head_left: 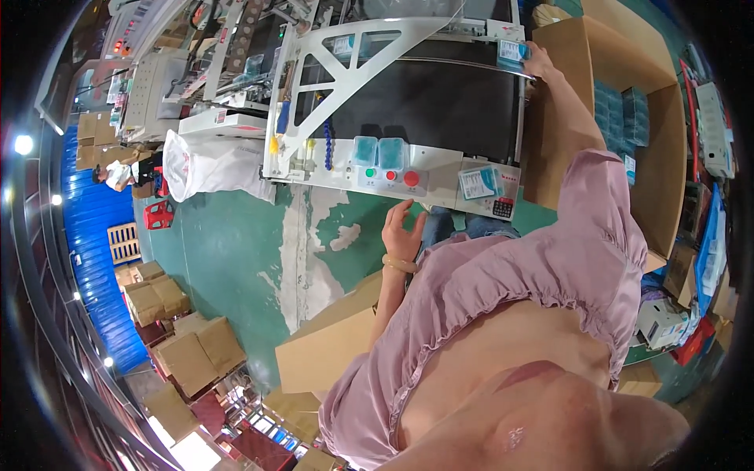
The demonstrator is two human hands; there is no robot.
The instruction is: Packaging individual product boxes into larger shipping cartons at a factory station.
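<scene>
Your right hand (540, 63) is partly curled, its fingers at the right edge of a flat blue-and-clear plastic pack with a white label (513, 52); you cannot tell from here how firmly they grip it. That pack sits at the far end of the wide black conveyor belt (440, 102), just left of your fingers. Beside your right forearm stands a tall open brown cardboard box (547, 118), with stacked teal plastic packs (609, 110) inside. Your left hand (403, 232) is empty, fingers loosely bent and apart, just short of the white metal control panel (441, 170). Beyond it stand two clear teal square tubs (391, 154), and to its right lies another white-labelled teal pack (479, 183)
</scene>
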